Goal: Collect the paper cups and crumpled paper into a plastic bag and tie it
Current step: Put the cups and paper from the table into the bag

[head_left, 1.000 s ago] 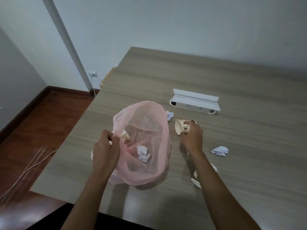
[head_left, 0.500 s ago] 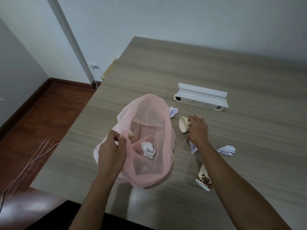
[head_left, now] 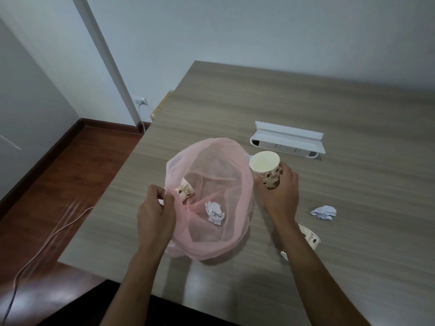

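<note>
**Pink plastic bag held open on table, cup gripped at its rim**

Pink plastic bag (head_left: 211, 231) positioned on wooden table (head_left: 329, 109), mouth spread wide and facing up. Contents: one patterned paper cup (head_left: 184, 189) lying on its side against left wall; one crumpled paper ball (head_left: 214, 212) near centre. Left hand (head_left: 155, 215) pinching bag rim, fingers curled on the film. Right hand (head_left: 280, 191) wrapped around second paper cup (head_left: 267, 169), lifted just beside right edge of bag, open mouth tilted toward camera, interior bare. Loose crumpled paper (head_left: 324, 212) lying on table right of that hand. Third cup (head_left: 310, 238) mostly hidden behind right forearm. Small white scrap (head_left: 284, 254) beside it, cut off by arm, identity unclear. White tray-shaped unit (head_left: 288, 140) behind bag.
</note>
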